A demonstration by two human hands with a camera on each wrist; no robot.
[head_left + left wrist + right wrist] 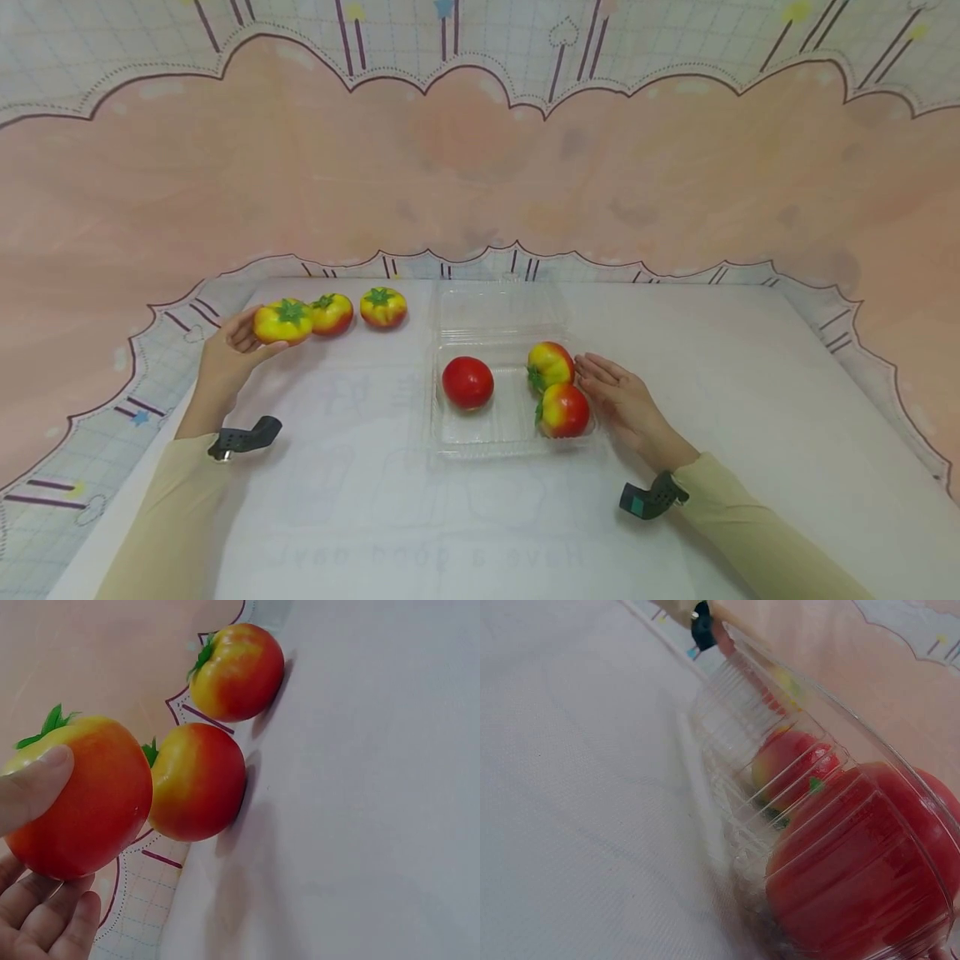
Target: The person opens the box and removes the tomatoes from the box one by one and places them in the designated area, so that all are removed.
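Observation:
In the head view my left hand grips a yellow-and-red tomato with a green star-shaped top, raised at the table's left side. The left wrist view shows the thumb over its upper side and the other fingers beneath it. My right hand is beside the right wall of an open clear plastic box, its fingers fairly straight, their tips at the rim. Inside the box lie a red tomato on the left and two yellow-and-red tomatoes, one behind and one in front, on the right.
Two more yellow-and-red tomatoes, a nearer one and a farther-right one, stand at the back left of the white table. The box's clear lid lies folded back behind it. A patterned cloth hangs beyond the table.

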